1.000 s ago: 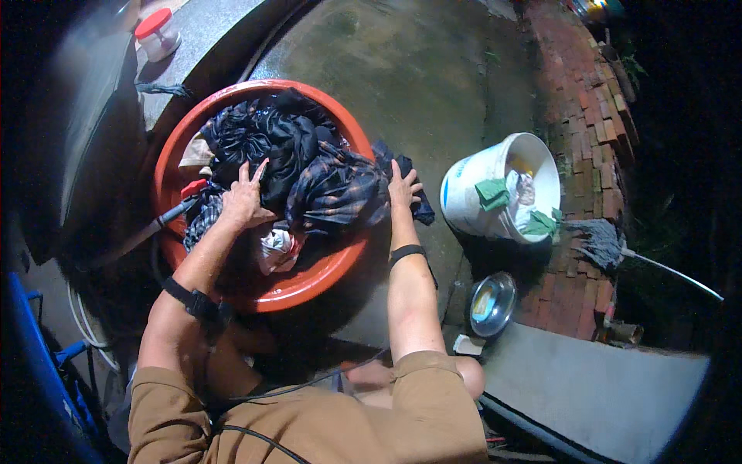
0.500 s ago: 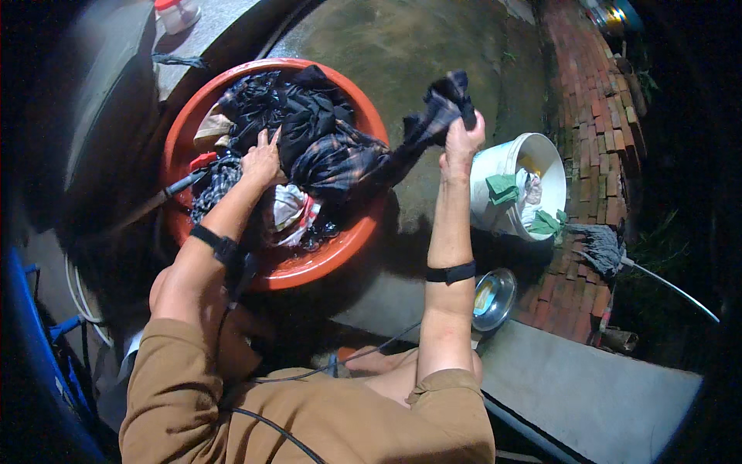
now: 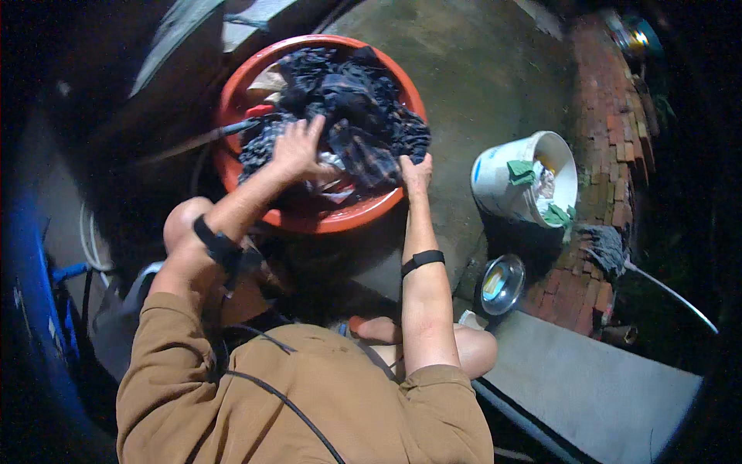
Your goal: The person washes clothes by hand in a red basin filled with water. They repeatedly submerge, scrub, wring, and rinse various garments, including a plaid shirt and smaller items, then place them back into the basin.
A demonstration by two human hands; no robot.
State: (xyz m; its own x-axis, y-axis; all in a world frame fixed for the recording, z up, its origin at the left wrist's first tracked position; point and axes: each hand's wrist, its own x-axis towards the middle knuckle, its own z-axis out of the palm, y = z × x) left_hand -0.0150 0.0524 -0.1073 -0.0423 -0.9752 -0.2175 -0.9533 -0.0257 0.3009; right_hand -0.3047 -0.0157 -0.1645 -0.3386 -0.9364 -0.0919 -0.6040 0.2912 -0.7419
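An orange-red basin (image 3: 328, 224) holds a heap of wet dark laundry, including a dark plaid garment (image 3: 363, 158) on its right side. At the basin's right rim, my right hand (image 3: 416, 174) has closed on the edge of this garment. My left hand (image 3: 297, 151) hovers over the near-left part of the heap, fingers spread and nothing in them. Below it, partly covered, lies a white and red cloth (image 3: 336, 189). A checked cloth (image 3: 259, 143) and a beige cloth (image 3: 267, 81) show along the left side.
A grey pipe-like piece with a red part (image 3: 259, 110) reaches over the basin's left rim. To the right stand a tilted white bucket (image 3: 495, 185) with green and white cloths, a metal bowl (image 3: 504, 298) and a mop (image 3: 607, 249) by the brick edging (image 3: 599, 155).
My right hand has come down and left to the basin rim, bringing the stretched plaid garment back onto the heap. My left hand has lifted off the laundry. The view has shifted.
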